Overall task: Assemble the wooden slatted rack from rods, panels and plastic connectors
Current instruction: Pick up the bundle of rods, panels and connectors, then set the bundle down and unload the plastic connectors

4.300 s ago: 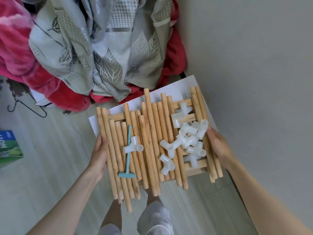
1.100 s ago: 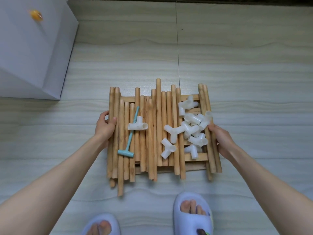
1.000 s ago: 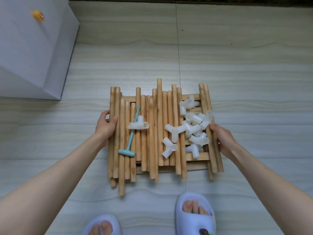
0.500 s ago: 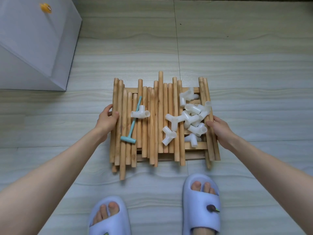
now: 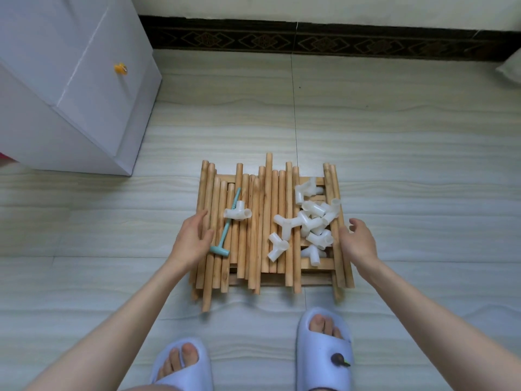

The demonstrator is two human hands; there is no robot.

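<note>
- The left hand has let go of the left edge of the stack: half a second ago its fingers curled round the outer wooden rods; now the fingers are straight and spread, the palm over those rods and gripping nothing.
- The right hand has also come off the right edge; its fingers are loosely bent and parted, just beside the outermost rod and holding nothing.
- The stack now lies on the tiled floor, rods running near to far over the slatted panels, whose bars show at the near right.
- The white plastic connectors stay heaped on the right half, one single connector left of centre.
- The teal T-handled tool lies as before on the left rods.
- More of the white cabinet and the dark skirting shows than before.
- Two slippers stand near the stack.
</note>
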